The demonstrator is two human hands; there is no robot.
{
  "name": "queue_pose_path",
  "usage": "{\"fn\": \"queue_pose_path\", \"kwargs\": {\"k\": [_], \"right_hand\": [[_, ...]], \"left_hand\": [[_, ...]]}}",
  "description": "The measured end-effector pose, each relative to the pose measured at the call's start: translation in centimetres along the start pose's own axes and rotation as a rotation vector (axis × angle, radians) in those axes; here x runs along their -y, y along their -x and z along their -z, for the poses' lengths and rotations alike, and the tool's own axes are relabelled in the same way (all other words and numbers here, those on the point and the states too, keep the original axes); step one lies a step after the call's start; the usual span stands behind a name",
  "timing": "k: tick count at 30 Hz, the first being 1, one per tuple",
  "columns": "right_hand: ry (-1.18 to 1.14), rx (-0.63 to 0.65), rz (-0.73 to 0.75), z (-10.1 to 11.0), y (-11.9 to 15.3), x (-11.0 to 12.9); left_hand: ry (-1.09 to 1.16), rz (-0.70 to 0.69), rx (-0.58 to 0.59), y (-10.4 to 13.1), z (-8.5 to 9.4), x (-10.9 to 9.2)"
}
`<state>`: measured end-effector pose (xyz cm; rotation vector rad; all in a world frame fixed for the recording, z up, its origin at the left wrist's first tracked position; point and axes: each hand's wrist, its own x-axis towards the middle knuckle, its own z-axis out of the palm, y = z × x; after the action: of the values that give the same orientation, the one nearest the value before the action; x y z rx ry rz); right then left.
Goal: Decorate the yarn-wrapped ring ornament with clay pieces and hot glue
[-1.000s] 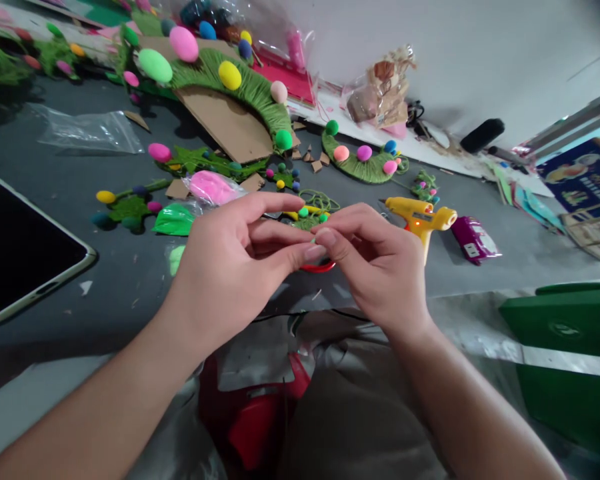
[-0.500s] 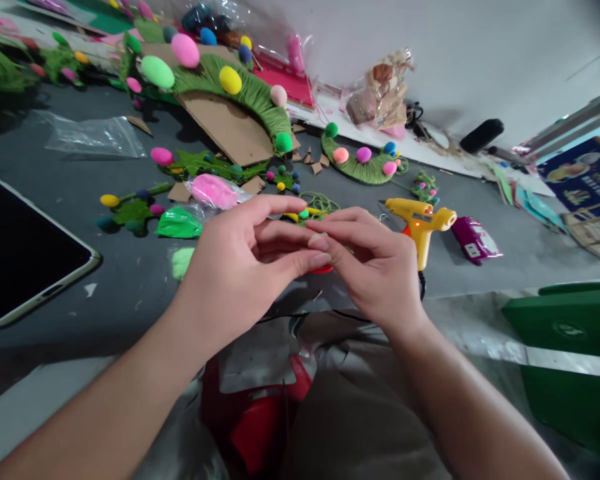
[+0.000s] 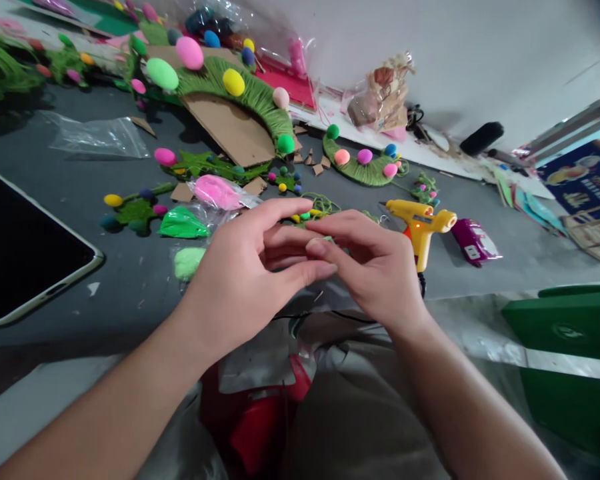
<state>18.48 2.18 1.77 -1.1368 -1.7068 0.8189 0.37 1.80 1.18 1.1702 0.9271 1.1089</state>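
Note:
My left hand [image 3: 240,267] and my right hand [image 3: 380,267] meet at the fingertips above the table's front edge. Both are closed in a pinch, thumbs pressed near the fingers. A sliver of pale green shows between the fingertips; what it belongs to is hidden. Beyond the fingers lies a tangle of green yarn [image 3: 323,203]. Left of my left hand are a bag of light green clay [image 3: 187,262], a bright green packet [image 3: 183,223] and a pink clay packet [image 3: 216,192]. To the right of my right hand stands a yellow glue gun [image 3: 414,217], its orange light lit.
Behind are a green yarn-wrapped crescent with coloured balls [image 3: 260,100] and a smaller one [image 3: 367,170]. A black-screened tablet or phone [image 3: 30,253] lies left. A purple packet [image 3: 475,241] is at the right, a green bin [image 3: 565,333] below it. Cardboard scraps [image 3: 318,170] are scattered about.
The fingers have shifted slightly against each other, and a red thing seen below the fingertips no longer shows. The view has moved a little; the table items stay in place.

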Motion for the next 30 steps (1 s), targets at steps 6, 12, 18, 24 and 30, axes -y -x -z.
{"fn": "queue_pose_path", "kwargs": {"k": [6,12,18,24,30], "right_hand": [[0.077,-0.088,0.006,0.3,-0.3,0.5],[0.027,-0.189,-0.069,1.5,-0.7,-0.1],[-0.081,0.059,-0.115,0.4,-0.5,-0.2],[-0.118,0.043,-0.078,0.2,-0.5,0.0],[-0.198,-0.039,-0.196,0.5,-0.5,-0.9]], "left_hand": [[-0.205,-0.075,-0.085,-0.2,0.2,0.0],[-0.140,-0.051,-0.083,-0.2,0.3,-0.1],[-0.028,-0.037,-0.029,-0.2,0.0,0.0],[-0.125,-0.074,-0.059,-0.2,0.2,0.1],[-0.197,-0.106,-0.091,-0.4,0.4,-0.1]]}}
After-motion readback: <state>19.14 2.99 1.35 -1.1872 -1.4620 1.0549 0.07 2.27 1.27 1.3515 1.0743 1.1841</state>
